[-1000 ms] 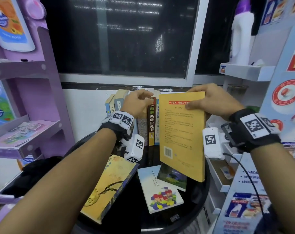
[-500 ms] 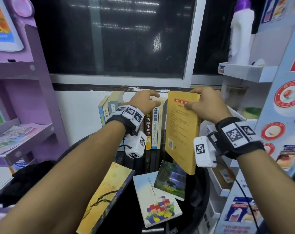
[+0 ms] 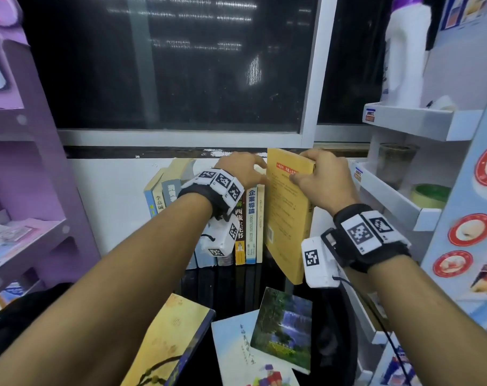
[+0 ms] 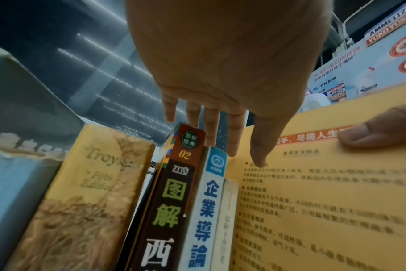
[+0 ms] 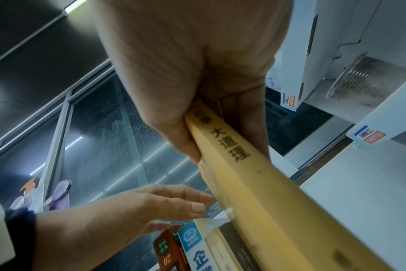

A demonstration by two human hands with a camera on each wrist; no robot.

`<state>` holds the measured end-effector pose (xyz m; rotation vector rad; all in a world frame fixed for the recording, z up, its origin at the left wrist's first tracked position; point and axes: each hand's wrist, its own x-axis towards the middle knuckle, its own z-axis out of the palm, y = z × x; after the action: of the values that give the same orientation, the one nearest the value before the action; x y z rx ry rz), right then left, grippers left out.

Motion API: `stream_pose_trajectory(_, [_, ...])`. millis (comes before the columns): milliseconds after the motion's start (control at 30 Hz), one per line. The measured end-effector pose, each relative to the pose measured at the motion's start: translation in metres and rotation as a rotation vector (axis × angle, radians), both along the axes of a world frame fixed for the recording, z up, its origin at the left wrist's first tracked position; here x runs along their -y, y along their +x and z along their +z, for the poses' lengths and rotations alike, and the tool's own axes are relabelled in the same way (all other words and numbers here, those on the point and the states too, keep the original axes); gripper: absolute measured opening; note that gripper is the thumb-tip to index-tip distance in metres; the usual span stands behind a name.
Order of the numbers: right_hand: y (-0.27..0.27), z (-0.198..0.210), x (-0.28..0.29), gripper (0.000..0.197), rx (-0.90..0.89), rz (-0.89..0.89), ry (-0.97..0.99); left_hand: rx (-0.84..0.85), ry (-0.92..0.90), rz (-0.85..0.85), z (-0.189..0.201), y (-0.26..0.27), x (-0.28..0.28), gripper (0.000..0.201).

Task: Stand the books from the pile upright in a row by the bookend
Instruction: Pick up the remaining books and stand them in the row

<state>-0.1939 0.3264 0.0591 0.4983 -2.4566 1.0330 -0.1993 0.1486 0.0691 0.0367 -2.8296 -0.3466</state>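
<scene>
A dark window [image 3: 167, 65] fills the twelve o'clock half of the head view, its panes too dim to read. Purple shelving [image 3: 22, 190] is cut off at nine o'clock and white shelving [image 3: 409, 121] at three o'clock. Below the sill, the row of upright books [image 3: 250, 218] stands on a black round table [image 3: 228, 291]; the left forearm and wrist camera hide its middle spines, and no bookend can be made out.

The yellow book [image 3: 287, 215] is at the row's three o'clock end, upright but tilted, its lower corner away from the row and apparently off the table. The right hand [image 3: 324, 179] clamps its top end, thumb on the back cover, fingers curled over the spine side. The left hand [image 3: 241, 169] rests on the row's top edges, fingers extended, thumb touching the yellow cover.

At six o'clock the remaining pile lies flat: a yellow-and-blue book [image 3: 167, 344] cropped by the frame edge, a pale illustrated book [image 3: 236, 355], and a waterfall-cover booklet [image 3: 284, 327] overlapping it.
</scene>
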Motion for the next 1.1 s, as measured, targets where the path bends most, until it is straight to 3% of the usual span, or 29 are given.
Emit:
stream_pose_trajectory(233, [-0.024,-0.017,0.012,0.037,-0.048,-0.010,-0.008,0.046,-0.241,-0.040,-0.011,-0.019,0.011,0.054])
stream_pose_trajectory(433, [-0.039,-0.034,0.023,0.035,-0.044,-0.002,-0.041,-0.028,-0.212,-0.086,-0.025,-0.025,0.026,0.053])
stream_pose_trajectory(667, [-0.049,-0.046,0.041,0.031,-0.039,0.056,-0.111,-0.057,-0.051,-0.187,-0.031,-0.028,0.035,0.047])
stream_pose_trajectory(933, [-0.061,-0.051,0.055,0.026,-0.051,0.087,-0.118,-0.081,0.008,-0.195,-0.033,-0.029,0.039,0.044])
stream_pose_trajectory(1100, [-0.068,-0.056,0.057,0.024,-0.034,0.127,-0.136,-0.124,0.053,-0.170,-0.037,-0.031,0.040,0.053])
